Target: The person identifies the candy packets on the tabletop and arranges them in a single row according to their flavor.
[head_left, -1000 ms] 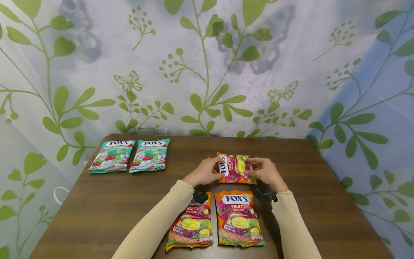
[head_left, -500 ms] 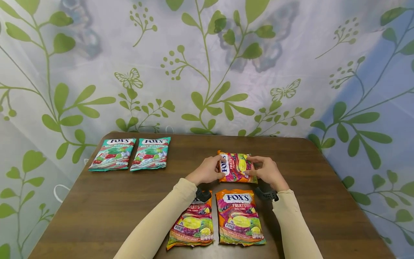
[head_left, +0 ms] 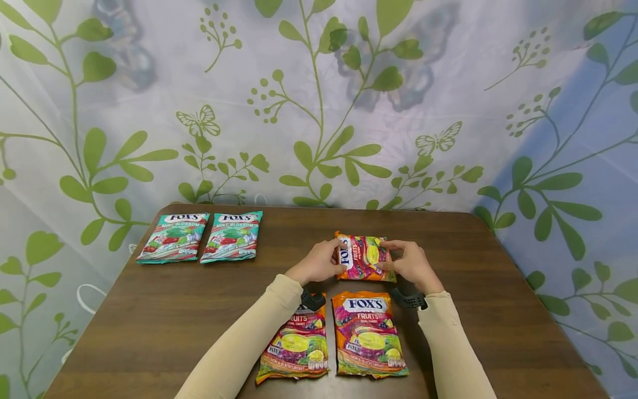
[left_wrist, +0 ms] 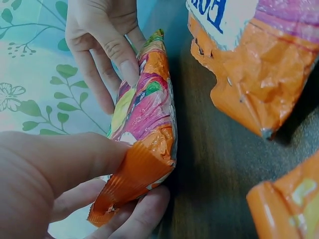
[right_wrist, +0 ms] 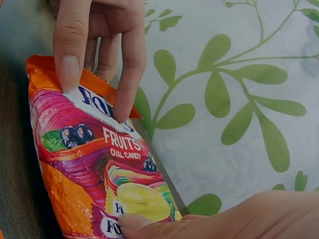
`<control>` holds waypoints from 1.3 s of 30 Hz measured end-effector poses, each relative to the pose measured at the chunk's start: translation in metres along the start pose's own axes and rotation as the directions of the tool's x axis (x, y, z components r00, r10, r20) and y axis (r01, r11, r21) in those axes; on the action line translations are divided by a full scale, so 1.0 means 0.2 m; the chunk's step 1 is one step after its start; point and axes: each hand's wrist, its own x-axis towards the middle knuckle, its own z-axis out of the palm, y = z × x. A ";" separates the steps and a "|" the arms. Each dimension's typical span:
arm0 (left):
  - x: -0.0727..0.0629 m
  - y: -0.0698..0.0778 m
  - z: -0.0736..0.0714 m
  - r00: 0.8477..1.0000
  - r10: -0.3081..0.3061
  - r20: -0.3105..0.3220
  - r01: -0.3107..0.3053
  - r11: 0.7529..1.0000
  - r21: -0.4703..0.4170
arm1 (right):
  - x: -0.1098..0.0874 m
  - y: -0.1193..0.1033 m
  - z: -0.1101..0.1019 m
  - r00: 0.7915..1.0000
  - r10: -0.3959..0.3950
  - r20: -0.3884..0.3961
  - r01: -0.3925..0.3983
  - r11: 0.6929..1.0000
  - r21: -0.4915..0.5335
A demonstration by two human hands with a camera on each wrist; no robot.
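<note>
A purple-and-orange bag of Fox's Fruits oval candy [head_left: 363, 259] lies sideways toward the back of the table, its logo end to the left. My left hand [head_left: 318, 262] pinches that end; in the left wrist view the thumb is on top of the crimped orange edge [left_wrist: 132, 177] and fingers are beneath it. My right hand [head_left: 415, 267] grips the opposite end, with the thumb [right_wrist: 142, 225] on the printed front in the right wrist view. Two more fruit candy bags lie upright-facing nearer me: the right one [head_left: 370, 338] shows whole, the left one [head_left: 295, 349] is partly under my left forearm.
Two teal Fox's Mint Blossom bags [head_left: 174, 238] lie side by side at the back left of the brown wooden table [head_left: 164, 316]. A leaf-patterned curtain [head_left: 279, 138] hangs right behind the table's back edge. A white cord loop [head_left: 87, 299] shows at the left edge.
</note>
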 end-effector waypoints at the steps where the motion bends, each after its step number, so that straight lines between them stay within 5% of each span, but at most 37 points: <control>1: 0.00 0.00 0.00 1.000 -0.001 0.001 0.001 1.000 -0.001 | 0.00 0.00 0.00 1.000 0.000 -0.002 0.000 1.000 -0.003; 13: 0.00 0.00 -0.03 0.999 -0.053 -0.004 0.052 0.998 -0.017 | -0.01 -0.04 0.02 1.000 0.001 -0.011 -0.001 1.000 -0.009; 24: -0.01 -0.03 -0.11 0.999 -0.023 -0.030 0.024 0.999 0.043 | 0.00 -0.07 0.09 0.998 -0.059 -0.028 0.059 0.998 0.005; 33: -0.05 -0.04 -0.24 0.999 -0.013 -0.052 0.018 0.995 0.101 | -0.03 -0.16 0.17 0.994 -0.104 -0.043 0.106 0.993 0.049; 39: -0.05 -0.06 -0.34 0.998 -0.014 -0.059 0.023 0.987 0.159 | -0.04 -0.25 0.24 0.995 -0.084 -0.053 0.091 0.982 0.164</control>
